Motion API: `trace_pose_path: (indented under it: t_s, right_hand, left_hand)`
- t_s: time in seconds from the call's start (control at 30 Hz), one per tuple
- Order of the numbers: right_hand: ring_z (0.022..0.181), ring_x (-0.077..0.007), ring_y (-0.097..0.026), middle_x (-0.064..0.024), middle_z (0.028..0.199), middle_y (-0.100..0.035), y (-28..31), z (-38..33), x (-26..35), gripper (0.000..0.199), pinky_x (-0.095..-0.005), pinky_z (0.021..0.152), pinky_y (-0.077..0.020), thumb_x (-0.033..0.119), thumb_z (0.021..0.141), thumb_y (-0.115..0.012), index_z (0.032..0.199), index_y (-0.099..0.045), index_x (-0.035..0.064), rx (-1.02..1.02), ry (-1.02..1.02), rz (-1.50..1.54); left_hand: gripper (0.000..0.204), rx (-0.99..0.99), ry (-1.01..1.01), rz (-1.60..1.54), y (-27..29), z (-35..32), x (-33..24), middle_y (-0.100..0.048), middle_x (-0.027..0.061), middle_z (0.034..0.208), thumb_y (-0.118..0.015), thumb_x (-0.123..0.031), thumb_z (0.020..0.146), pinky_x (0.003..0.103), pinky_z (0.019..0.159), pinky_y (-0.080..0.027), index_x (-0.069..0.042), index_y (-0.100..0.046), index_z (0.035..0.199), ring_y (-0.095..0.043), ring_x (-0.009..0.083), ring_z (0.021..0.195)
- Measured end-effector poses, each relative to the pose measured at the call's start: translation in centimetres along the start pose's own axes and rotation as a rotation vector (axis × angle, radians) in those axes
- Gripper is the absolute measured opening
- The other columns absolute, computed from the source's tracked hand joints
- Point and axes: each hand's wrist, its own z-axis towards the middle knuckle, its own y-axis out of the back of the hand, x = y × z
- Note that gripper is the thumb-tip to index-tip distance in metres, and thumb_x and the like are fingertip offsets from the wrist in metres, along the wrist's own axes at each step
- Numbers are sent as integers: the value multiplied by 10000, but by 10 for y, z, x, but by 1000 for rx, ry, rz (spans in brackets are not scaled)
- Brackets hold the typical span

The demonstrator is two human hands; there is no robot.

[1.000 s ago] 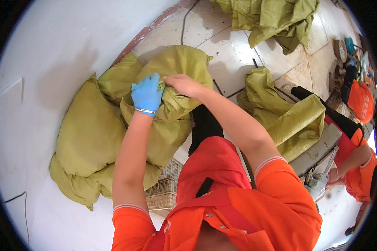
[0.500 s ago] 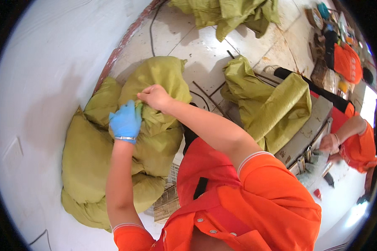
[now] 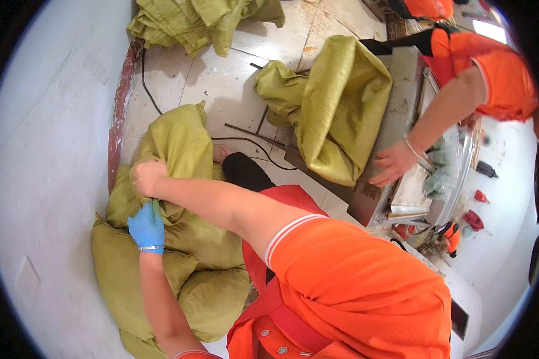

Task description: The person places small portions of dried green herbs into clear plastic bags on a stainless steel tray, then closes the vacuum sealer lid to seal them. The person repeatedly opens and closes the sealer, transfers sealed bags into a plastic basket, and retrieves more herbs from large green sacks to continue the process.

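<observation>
A full yellow-green woven sack (image 3: 182, 134) leans by the wall at the left, its cloth bunched under my hands. My left hand (image 3: 145, 228), in a blue glove with a bracelet at the wrist, is closed on the gathered cloth. Just above it, my bare right hand (image 3: 150, 178) is a fist around the same sack's cloth, its fingertips mostly hidden. More stuffed sacks (image 3: 215, 299) of the same colour are piled below and beside my left forearm.
An open-mouthed yellow-green sack (image 3: 341, 113) hangs at a grey machine (image 3: 395, 90). A co-worker's hand (image 3: 395, 163) reaches over the machine at the right. Flattened sacks (image 3: 191, 24) lie at the far side. A black cable (image 3: 147, 84) and metal bars (image 3: 254, 134) are on the floor.
My view has swung to the right. The right hand has turned into a tighter fist over the sack's cloth, while the left keeps its hold. A co-worker's hand has moved over the machine.
</observation>
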Motion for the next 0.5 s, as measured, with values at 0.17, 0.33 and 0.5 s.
trace_pose_path:
  t_s: [0.17, 0.33, 0.5]
  right_hand:
    - [1161, -343, -468, -149, 1190, -556, 13, -102, -9, 375, -448, 992, -390, 326, 912, -651, 1197, -664, 84, -489, 315, 235]
    - [1061, -383, -536, -178, 1042, -598, 22, -276, -51, 293, -471, 924, -449, 241, 894, -659, 1123, -651, 59, -517, 519, 395]
    - [940, -361, -644, -174, 942, -666, 40, -454, -178, 245, -449, 843, -516, 250, 911, -620, 1023, -687, 43, -439, 429, 454]
  left_hand:
    - [427, -154, 87, -371, 15, -92, -75, -652, 179, 1142, -638, -325, 936, 513, 984, -428, -8, -589, 1217, -583, 385, 1080]
    - [470, -241, -83, -56, -9, -196, -148, -651, 157, 1180, -696, -281, 891, 596, 1191, -150, -8, -582, 1256, -547, 359, 1174]
    - [419, -89, -216, -204, 6, -252, -232, -670, 92, 1147, -684, -291, 891, 595, 1197, -119, -71, -612, 1240, -577, 282, 1144]
